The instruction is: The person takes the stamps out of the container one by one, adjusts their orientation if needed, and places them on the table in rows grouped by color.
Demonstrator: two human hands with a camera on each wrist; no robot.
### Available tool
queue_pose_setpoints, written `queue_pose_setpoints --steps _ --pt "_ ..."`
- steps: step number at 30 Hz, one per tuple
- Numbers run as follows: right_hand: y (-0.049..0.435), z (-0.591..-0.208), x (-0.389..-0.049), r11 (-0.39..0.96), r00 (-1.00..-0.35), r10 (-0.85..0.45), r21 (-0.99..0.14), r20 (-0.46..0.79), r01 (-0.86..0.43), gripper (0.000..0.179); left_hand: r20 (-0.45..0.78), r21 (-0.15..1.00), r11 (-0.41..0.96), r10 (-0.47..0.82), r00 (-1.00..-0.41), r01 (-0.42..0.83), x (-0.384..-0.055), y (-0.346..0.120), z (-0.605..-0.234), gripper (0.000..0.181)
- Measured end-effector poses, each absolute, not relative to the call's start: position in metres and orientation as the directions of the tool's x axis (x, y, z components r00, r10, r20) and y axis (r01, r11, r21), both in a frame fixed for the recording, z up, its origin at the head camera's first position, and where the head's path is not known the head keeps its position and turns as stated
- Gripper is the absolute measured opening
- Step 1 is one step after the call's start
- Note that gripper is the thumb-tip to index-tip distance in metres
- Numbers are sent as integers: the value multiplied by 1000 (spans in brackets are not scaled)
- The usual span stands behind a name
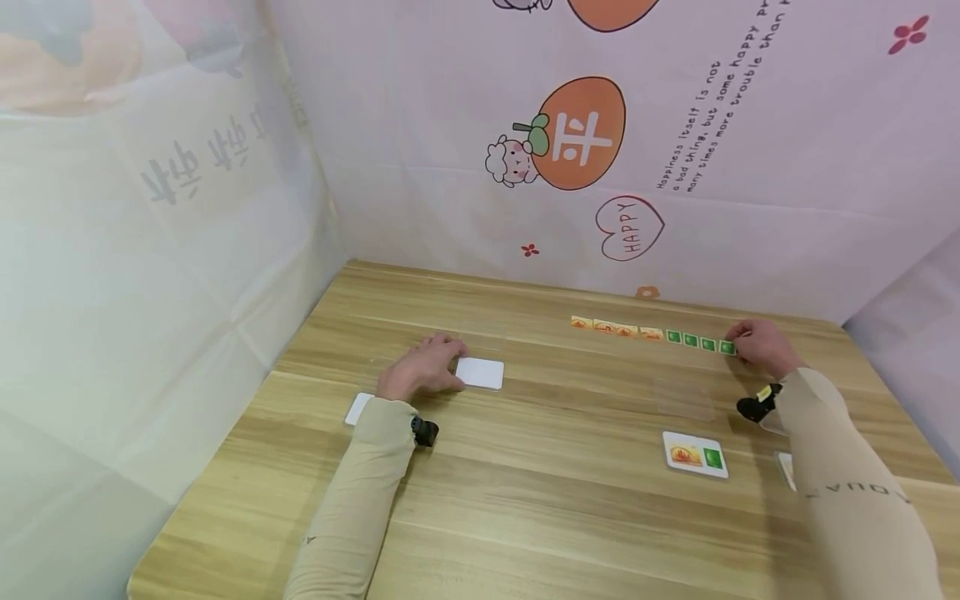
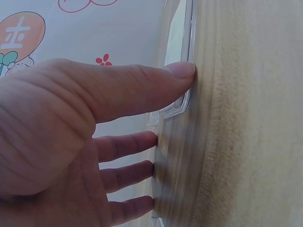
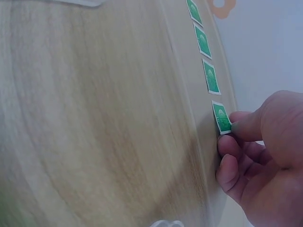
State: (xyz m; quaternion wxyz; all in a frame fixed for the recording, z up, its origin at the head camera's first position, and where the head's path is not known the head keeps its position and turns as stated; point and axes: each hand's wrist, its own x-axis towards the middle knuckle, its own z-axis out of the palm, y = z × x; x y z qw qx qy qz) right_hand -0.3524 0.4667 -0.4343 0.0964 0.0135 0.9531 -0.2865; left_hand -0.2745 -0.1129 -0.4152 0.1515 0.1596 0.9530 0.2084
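Wood-grain bench (image 1: 525,483) set against a printed cloth (image 1: 450,167). Logged left to right: a white card (image 1: 358,409) lies left of the left fingers, toward the person, partly hidden by the left sleeve (image 1: 360,500). Left hand (image 1: 423,368) low over the bench, fingers spread wide, thumb touching a second white card (image 1: 480,373); index finger's contact cannot be told. That card sits just right of these fingers, long axis running off rightward. Well right of them and farther from the person: four orange stamps (image 1: 626,331), then four green stamps (image 1: 691,341), one row. Left of the right fingers and nearer the person: a stamped card (image 1: 686,439). Right hand (image 1: 768,346): narrow pinch at the right edge of the end green stamp (image 3: 221,117); lifted or flat, cannot tell.

Key relation (judged): end green stamp lies directly left of the right fingers, clearly the nearer hand; its own long axis is uncertain. From there the second white card is well apart, leftward and nearer the person.
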Motion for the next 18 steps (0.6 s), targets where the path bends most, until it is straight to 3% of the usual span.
queue_pose_setpoints --steps 18 --pt "467 -437 -355 871 -986 -12 -487 -165 71 31 -231 447 861 372 -899 242 -278 -114 -417 50"
